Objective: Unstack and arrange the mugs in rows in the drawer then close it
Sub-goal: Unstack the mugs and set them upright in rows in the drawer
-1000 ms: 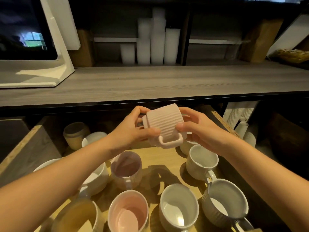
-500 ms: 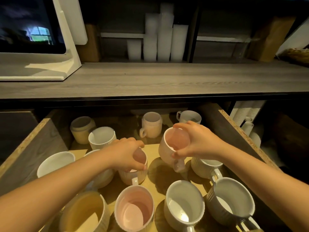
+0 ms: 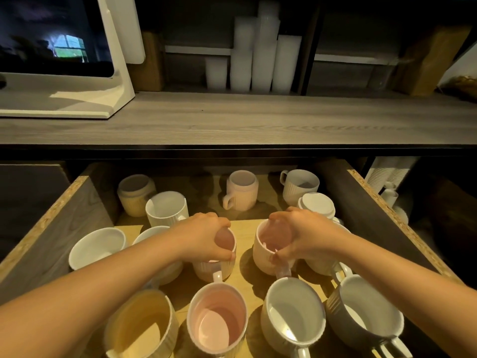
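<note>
Front row of the drawer, left to right: yellow mug, pink mug, white mug, grey mug. All are upright with handles toward the camera.

Second row of the drawer is where the work is. The left hand has its fingers curled over the rim of the mauve-lined mug. The right hand grips the pale pink ribbed mug, fingers hooked over the rim and thumb down by the handle.

Change: a second ago both hands held the ribbed mug up above the drawer. Half a second ago the right hand was bringing it down tilted, and the left was already on the mauve-lined one. Now the ribbed mug is upright and looks set on the drawer floor, just right of the mauve-lined mug, with a gap between them. I read that as one more mug slotted into row two, with both hands about to let go.

Left side of the drawer, same row: two white bowl-shaped mugs.

Back of the drawer is still loose: white mug, yellow jar-shaped mug, pink mug and white ribbed mug. An upturned white mug seems to sit on another, so there is likely more unstacking to do. The drawer is fully open.

Beyond the drawer: bench, monitor, stacked plastic cups.

No readable brands, labels or text anywhere.
</note>
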{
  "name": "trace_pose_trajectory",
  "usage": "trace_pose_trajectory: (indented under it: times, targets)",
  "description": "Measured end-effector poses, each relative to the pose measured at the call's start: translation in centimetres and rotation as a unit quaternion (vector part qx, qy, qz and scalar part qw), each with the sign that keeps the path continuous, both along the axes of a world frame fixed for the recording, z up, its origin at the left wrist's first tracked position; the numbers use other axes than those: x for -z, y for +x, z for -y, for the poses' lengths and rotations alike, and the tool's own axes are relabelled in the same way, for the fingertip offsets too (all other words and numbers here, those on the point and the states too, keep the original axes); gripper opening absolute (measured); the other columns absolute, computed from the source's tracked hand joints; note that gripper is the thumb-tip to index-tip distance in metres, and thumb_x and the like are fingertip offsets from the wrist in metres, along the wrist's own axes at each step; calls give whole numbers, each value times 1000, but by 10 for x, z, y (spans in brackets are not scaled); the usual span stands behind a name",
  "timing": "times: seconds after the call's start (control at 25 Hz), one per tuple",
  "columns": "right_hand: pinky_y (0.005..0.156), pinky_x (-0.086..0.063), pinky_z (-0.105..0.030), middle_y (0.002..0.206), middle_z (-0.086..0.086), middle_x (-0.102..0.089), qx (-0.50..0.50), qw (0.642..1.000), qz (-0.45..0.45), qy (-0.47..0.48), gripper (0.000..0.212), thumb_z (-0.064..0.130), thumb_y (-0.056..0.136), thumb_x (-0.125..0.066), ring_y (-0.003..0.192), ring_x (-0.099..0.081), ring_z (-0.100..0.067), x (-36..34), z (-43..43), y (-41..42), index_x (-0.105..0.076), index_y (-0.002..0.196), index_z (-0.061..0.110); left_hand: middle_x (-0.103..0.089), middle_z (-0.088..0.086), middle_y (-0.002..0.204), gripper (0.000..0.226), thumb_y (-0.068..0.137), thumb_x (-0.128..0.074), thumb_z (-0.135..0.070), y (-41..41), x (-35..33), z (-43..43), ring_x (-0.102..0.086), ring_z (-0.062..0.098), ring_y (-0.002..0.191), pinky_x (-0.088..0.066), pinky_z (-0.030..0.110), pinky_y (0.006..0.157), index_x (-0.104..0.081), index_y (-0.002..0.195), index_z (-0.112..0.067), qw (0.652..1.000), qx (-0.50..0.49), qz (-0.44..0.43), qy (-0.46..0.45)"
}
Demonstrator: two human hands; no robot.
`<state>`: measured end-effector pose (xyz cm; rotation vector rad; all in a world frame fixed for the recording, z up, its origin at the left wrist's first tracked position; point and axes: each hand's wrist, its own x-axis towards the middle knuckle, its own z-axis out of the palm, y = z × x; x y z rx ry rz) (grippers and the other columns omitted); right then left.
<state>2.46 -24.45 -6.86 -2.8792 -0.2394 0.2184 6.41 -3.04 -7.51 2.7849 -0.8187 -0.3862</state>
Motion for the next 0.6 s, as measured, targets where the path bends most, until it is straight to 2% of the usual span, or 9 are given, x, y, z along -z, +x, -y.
trace_pose_trajectory:
  times: [0.24, 0.4, 0.6]
  targets:
    - [86, -50, -23, 130, 6, -51, -20, 999, -5, -31, 75, 48, 73, -72, 111, -54, -15, 5, -3, -2, -36, 136, 34, -46, -1, 138, 64, 83, -59, -52, 0, 2, 0, -46, 16, 121, -47, 30, 94, -38, 138, -27, 1000, 7, -3, 11]
    - [89, -49, -24, 137, 6, -47, -26, 998, -14, -48, 71, 53, 79, -63, 117, -52, -14, -1, -5, 0, -32, 140, 34, -34, -1, 150, 68, 87, -54, -49, 2, -9, -3, -37, 19, 132, -41, 34, 103, -25, 145, -28, 999, 18, -22, 36]
    - [88, -52, -26, 136, 2, -50, -54, 995, 39, -74, 54, 46, 89, -53, 115, -54, -16, -27, -31, 14, -40, 138, 30, -31, 0, 152, 66, 89, -52, -47, 17, -42, -25, -34, 20, 136, -35, 34, 108, -24, 146, -27, 996, 1, 38, 80]
